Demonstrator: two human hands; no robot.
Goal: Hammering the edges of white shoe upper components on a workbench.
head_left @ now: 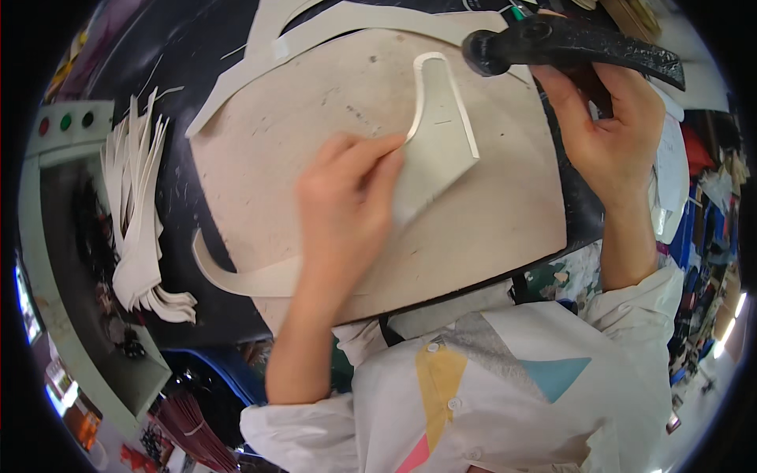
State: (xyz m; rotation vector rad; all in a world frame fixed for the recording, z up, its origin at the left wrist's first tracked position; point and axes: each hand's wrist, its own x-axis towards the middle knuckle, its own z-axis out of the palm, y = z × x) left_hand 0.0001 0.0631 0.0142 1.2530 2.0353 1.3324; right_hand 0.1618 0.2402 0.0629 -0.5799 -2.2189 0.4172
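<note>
A flat off-white piece, perhaps leather, (443, 130) with a brighter folded-looking rim lies on a pale, scuffed board (497, 209). At its left curved edge, my left hand (347, 193) pinches the rim between thumb and fingers; the hand is slightly blurred. My right hand (619, 134) grips a hammer with a black metal head (544, 43), held up over the board's far right corner. Most of the hammer's handle is hidden by my fingers.
A long curved off-white strip (363, 20) runs along the board's far edge; another curled strip (225, 276) lies at its near left. Left of the board, a bundle of off-white strips (136, 229) rests on the black table. A grey machine frame (35, 213) with coloured buttons stands further left.
</note>
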